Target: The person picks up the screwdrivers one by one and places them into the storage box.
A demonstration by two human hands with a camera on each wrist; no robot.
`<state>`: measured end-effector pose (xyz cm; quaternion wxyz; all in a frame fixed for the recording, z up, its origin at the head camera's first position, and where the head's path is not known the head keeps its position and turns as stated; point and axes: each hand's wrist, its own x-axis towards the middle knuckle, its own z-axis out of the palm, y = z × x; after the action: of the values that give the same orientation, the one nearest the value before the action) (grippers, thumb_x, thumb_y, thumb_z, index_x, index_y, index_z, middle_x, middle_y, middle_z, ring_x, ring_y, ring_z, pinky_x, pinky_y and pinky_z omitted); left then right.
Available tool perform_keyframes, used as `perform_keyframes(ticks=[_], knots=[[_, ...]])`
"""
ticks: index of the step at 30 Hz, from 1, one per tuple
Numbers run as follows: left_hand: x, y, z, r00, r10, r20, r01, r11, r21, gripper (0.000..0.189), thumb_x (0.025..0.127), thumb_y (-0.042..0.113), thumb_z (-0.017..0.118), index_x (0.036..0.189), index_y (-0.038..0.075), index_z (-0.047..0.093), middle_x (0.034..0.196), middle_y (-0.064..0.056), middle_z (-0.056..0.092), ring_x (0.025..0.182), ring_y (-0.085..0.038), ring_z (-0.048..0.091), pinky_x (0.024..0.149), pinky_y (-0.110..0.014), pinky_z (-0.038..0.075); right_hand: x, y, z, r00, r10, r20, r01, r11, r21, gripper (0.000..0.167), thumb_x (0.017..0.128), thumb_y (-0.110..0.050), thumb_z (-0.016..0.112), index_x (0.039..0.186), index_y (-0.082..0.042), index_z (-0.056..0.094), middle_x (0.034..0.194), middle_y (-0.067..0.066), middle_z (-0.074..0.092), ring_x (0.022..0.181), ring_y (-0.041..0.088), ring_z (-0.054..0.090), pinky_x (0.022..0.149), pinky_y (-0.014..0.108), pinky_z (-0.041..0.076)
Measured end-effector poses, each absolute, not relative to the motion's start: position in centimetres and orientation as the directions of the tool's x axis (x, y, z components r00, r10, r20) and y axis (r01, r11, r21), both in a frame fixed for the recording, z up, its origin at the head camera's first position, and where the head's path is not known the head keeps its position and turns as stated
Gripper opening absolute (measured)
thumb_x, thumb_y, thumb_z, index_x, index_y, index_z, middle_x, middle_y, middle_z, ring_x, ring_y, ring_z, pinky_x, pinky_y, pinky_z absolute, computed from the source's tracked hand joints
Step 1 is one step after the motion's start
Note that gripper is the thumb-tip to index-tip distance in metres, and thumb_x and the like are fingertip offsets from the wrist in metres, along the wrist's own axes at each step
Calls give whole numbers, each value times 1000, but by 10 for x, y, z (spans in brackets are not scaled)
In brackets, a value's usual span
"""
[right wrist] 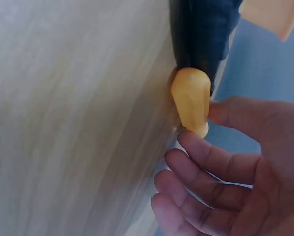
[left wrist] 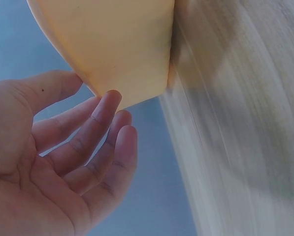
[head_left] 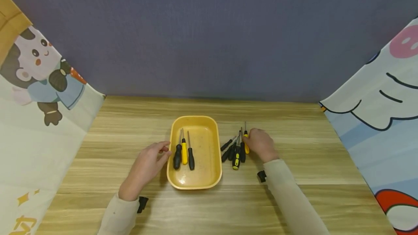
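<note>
A yellow plastic tray [head_left: 204,182] holds three screwdrivers: a yellow-handled one [head_left: 184,153] between two black-handled ones. My left hand [head_left: 150,162] is at the tray's left rim, its fingers loosely bent; in the left wrist view the thumb [left wrist: 63,86] meets the tray's edge [left wrist: 112,54]. To the right of the tray, my right hand [head_left: 260,142] pinches a yellow-handled screwdriver [head_left: 246,147] between thumb and forefinger. The right wrist view shows that yellow handle [right wrist: 192,96] at the fingertips, close beside a dark handle [right wrist: 201,34]. The screwdriver's shaft points away from me.
Several dark-handled screwdrivers lie in a cluster between the tray and my right hand, among them a black-and-yellow one [head_left: 236,159]. Everything rests on a wood-grain table [head_left: 196,213]. A dark blue-grey panel [head_left: 209,39] stands behind it, with printed cartoon sheets at both sides.
</note>
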<state>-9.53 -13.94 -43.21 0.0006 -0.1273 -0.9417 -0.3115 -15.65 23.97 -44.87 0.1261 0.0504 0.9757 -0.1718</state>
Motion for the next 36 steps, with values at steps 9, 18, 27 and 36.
perform_keyframes(ticks=[9,18,27,36], knots=[[-95,-140,-431,-966,244,84,246,771,587,39,97,17,68,132,1,62,108,-9,69,98,-27,65,81,-47,57,-158,242,-450,-953,39,-301,151,920,-361,46,98,-34,61,58,-12,54,54,1,51,45,13,41,40,24,32],[-96,-140,-431,-964,248,94,255,766,590,39,97,16,68,132,1,62,107,-10,70,98,-27,66,81,-46,57,-154,239,-437,-971,-61,-233,87,814,-574,40,99,-30,60,65,-13,50,54,-1,43,47,13,36,47,27,34],[-94,-140,-431,-967,239,85,242,771,588,39,97,17,68,132,1,62,108,-10,69,99,-28,65,82,-47,57,-147,205,-398,-968,-204,-147,-40,703,-711,29,100,-37,59,88,-12,69,77,7,60,55,18,41,52,31,37],[-95,-140,-434,-966,242,92,249,766,593,39,97,17,68,133,2,61,106,-9,70,98,-27,66,82,-47,57,-150,159,-384,-939,-329,-96,-130,600,-790,28,101,-33,60,84,-12,69,82,6,64,58,18,47,54,31,43]])
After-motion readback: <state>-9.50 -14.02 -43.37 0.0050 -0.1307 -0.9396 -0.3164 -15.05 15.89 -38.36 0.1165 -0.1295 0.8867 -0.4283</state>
